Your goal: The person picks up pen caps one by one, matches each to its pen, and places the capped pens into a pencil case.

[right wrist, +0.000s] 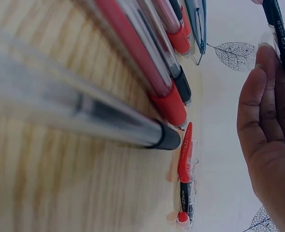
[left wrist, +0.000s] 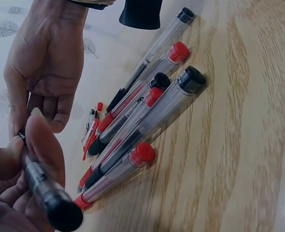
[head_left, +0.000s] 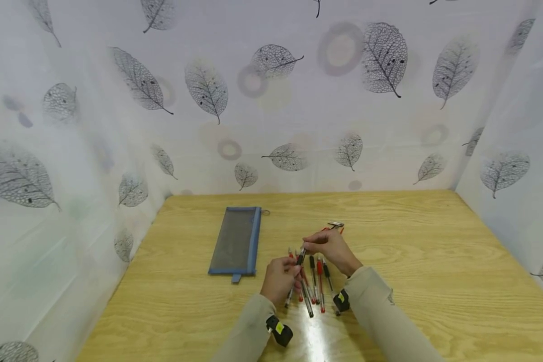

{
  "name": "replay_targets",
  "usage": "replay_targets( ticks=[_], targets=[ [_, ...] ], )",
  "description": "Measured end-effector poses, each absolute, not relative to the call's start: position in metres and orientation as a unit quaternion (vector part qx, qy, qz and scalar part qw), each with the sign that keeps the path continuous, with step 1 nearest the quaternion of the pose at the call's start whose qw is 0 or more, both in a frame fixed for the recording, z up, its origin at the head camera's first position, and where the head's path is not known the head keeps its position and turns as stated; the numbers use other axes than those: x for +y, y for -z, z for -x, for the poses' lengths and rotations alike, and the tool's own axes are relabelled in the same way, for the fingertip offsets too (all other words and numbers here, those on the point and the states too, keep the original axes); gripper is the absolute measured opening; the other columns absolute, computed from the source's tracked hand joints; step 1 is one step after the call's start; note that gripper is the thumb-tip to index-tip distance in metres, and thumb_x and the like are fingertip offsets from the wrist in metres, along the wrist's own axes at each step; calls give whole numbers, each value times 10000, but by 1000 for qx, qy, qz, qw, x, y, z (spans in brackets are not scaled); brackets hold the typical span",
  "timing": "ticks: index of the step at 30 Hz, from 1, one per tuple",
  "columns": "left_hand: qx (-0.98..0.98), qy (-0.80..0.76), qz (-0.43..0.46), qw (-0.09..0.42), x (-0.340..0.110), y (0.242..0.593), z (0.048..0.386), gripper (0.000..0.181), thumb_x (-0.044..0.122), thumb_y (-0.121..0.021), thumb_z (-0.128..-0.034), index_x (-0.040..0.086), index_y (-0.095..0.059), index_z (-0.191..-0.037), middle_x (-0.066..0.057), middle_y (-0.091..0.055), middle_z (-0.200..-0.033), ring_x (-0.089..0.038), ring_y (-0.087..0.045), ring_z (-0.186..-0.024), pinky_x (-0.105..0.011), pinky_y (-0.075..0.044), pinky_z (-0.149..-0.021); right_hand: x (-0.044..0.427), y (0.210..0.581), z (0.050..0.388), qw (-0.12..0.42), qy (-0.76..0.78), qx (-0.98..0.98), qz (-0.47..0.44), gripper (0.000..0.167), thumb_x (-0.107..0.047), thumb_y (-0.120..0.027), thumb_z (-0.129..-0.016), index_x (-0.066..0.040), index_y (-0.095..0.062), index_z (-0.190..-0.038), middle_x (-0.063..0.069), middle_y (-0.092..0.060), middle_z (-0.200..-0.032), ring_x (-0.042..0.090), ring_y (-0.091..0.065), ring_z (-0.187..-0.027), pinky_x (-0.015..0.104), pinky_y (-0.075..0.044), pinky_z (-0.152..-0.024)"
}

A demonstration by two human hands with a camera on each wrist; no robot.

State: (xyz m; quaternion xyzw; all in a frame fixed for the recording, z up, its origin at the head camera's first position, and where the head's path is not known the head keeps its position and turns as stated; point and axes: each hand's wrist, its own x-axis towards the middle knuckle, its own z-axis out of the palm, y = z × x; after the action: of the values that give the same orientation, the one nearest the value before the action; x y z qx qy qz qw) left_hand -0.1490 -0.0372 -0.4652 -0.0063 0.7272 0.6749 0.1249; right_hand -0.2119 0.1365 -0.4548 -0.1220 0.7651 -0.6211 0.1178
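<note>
In front of me my left hand point(head_left: 279, 279) holds a black gel pen point(head_left: 300, 257) between thumb and fingers. The pen's black end plug point(left wrist: 65, 212) points toward the left wrist camera. At the pen's upper end, my right hand point(head_left: 334, 249) pinches a clear cap with a black clip point(right wrist: 281, 38). Whether that cap is still seated on the pen I cannot tell. Below and between the hands lie several red pens point(head_left: 320, 281) and black pens point(head_left: 313, 279), side by side on the wooden table point(head_left: 412, 281).
A blue-edged mesh pencil case point(head_left: 233, 244) lies flat to the left of the pens. Behind my right hand is a small heap of pen caps point(right wrist: 185, 159), red and black. A leaf-patterned curtain point(head_left: 289, 110) encloses the table's back and sides.
</note>
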Motion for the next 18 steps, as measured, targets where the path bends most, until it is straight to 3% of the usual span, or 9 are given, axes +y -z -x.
replay_targets(
  ticks=[10,18],
  targets=[
    [717,-685,21,128,-37,468,152,194,13,-553,-963,-109,-609,-1103,-133,-635,-748,-145,-616,-553,-355,-572,-560,135,456,212,111,620,766,130,304,-100,-634,-934,102,-641,-1161,191,-680,-1055,248,-665,-875,506,-517,-831],
    [729,-674,14,117,-41,467,151,227,35,-561,-965,-111,-604,-1134,-135,-659,-770,-147,-632,-596,-346,-576,-585,133,458,216,120,601,779,132,356,-140,-659,-923,80,-630,-1201,195,-670,-1101,215,-665,-891,457,-533,-804]
  ],
)
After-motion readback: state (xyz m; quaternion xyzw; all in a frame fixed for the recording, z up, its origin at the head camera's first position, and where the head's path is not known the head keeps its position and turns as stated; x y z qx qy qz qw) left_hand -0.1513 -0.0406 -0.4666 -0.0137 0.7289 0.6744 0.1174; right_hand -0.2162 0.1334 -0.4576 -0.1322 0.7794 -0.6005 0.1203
